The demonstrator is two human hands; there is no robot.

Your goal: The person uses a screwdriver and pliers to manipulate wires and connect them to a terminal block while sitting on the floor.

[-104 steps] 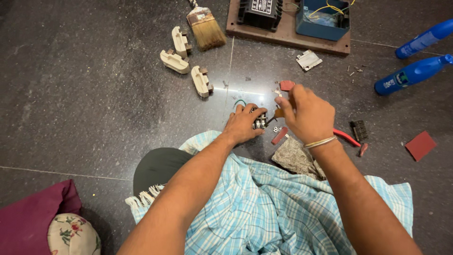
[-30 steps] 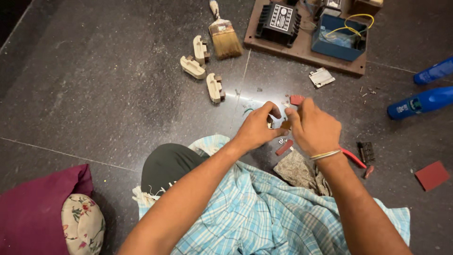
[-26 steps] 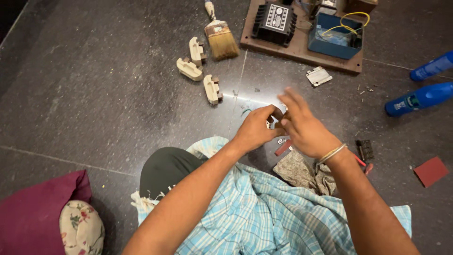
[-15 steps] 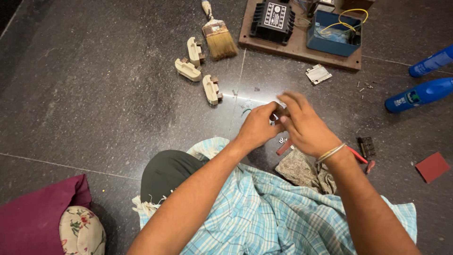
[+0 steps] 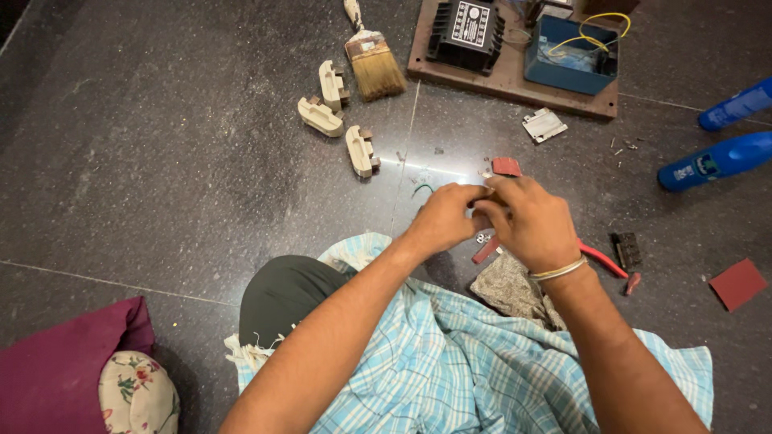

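My left hand (image 5: 444,217) and my right hand (image 5: 532,223) meet over the dark stone floor, fingertips pressed together around a small part that is mostly hidden between them. A red sandpaper scrap (image 5: 507,166) lies just beyond my fingers. Small metal bits (image 5: 483,238) and a short red piece (image 5: 485,251) lie on the floor under my hands. Red-handled pliers (image 5: 601,259) poke out from behind my right wrist.
Three cream ceramic fuse carriers (image 5: 360,150) and a paintbrush (image 5: 372,66) lie at the upper left. A wooden board (image 5: 515,79) bears a black transformer (image 5: 466,30) and a blue box (image 5: 572,50). Two blue bottles (image 5: 716,161) are at the right, a red sandpaper square (image 5: 738,283) lower right, cushions (image 5: 72,378) lower left.
My right hand's fingers were spread a moment ago and have now closed against my left fingertips. The camera view shifted slightly.
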